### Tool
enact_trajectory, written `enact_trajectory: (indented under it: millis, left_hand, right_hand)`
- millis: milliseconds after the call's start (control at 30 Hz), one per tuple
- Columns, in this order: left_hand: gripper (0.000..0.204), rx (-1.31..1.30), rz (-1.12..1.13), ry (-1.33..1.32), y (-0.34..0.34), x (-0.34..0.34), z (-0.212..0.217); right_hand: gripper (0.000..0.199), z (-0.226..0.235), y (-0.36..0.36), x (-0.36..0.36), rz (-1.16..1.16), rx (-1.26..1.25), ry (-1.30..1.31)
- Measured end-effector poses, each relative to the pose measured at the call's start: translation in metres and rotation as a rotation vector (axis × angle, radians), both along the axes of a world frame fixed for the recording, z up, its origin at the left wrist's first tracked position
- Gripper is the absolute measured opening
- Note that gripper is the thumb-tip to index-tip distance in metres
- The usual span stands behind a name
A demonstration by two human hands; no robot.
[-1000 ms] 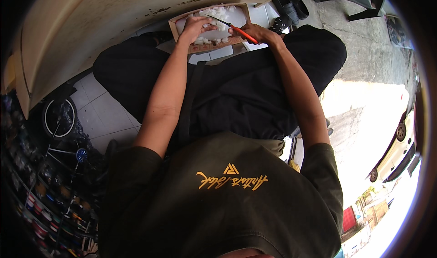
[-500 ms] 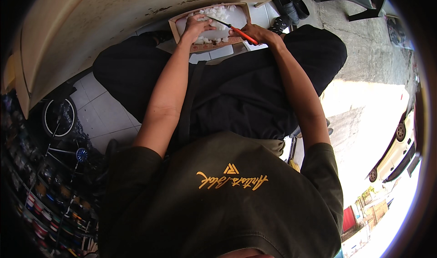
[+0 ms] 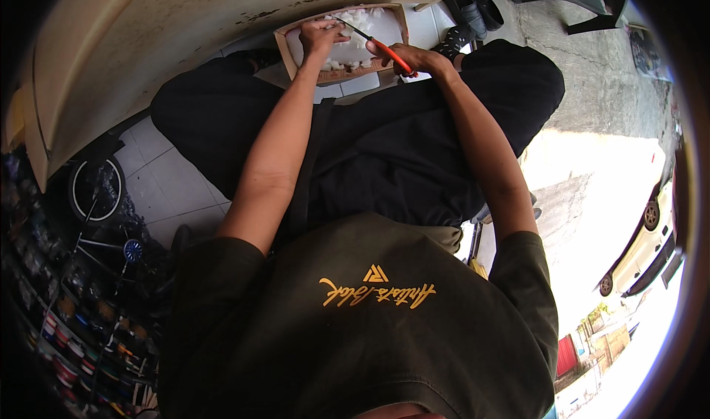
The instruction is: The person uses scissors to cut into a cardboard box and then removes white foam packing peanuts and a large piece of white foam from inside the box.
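Yellow script lettering, emblem, on dark shirt

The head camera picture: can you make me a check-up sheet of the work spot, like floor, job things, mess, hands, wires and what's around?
Surface: pale floor tiles show beside an open cardboard box.
Job's things: white pieces in the box; an orange-handled tool reaches over it.
Clutter: dark shoes right of the box; a dark jumble at far left.
Hands: right hand holds the tool; left hand is at the white pieces, its grip unclear.
Cables: nothing seen.
Surroundings: stained pale panel beyond the box; parked car at right.
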State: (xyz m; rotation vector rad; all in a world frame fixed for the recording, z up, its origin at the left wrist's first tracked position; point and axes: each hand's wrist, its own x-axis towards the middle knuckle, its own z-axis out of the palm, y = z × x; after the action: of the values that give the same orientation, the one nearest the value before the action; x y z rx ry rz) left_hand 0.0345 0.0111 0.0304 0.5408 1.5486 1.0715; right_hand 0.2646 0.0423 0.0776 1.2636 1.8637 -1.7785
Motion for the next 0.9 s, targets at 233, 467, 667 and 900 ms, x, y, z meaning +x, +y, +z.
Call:
enact_trajectory:
  millis: [233, 467, 667, 900]
  left_hand:
    - [0.033, -0.059, 0.078, -0.188, -0.001, 0.007, 0.01]
    - [0.034, -0.082, 0.113, -0.293, -0.001, 0.008, 0.003]
    - [0.026, 0.001, 0.214, -0.267, -0.003, 0.013, 0.004]
    - [0.016, -0.128, 0.209, -0.285, -0.005, 0.013, -0.001]
  right_hand:
    - [0.138, -0.007, -0.001, -0.006, -0.082, -0.066, 0.009]
    - [0.09, -0.018, 0.006, -0.01, -0.028, -0.107, -0.098]
    - [0.052, -0.028, 0.005, 0.0, 0.326, 0.389, 0.151]
    - [0.069, -0.003, 0.004, -0.003, 0.172, 0.191, -0.007]
